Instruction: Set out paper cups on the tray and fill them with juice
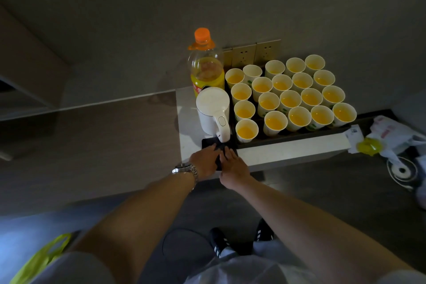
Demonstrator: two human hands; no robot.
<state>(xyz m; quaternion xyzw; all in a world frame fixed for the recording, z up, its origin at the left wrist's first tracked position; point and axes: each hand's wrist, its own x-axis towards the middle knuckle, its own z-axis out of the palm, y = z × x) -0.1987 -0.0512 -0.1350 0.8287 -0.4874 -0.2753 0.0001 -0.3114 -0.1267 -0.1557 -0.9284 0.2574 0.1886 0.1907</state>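
Observation:
Several white paper cups (275, 122) stand in rows on a dark tray (299, 135) on the white counter, most of them showing orange juice inside. A juice bottle (206, 64) with an orange cap stands capped behind a white kettle (213, 110), left of the tray. Near the counter's front edge lies a black cloth or pad (209, 143). My left hand (204, 162), with a metal watch on the wrist, and my right hand (232, 165) both rest on it side by side, fingers extended. Whether either pinches it is not visible.
Wall sockets (253, 52) sit behind the cups. White plastic bags (396, 132) and a yellow object (368, 146) lie at the right end of the counter. A lower dark surface (92, 127) extends left. My shoes (221, 242) and a cable are on the floor below.

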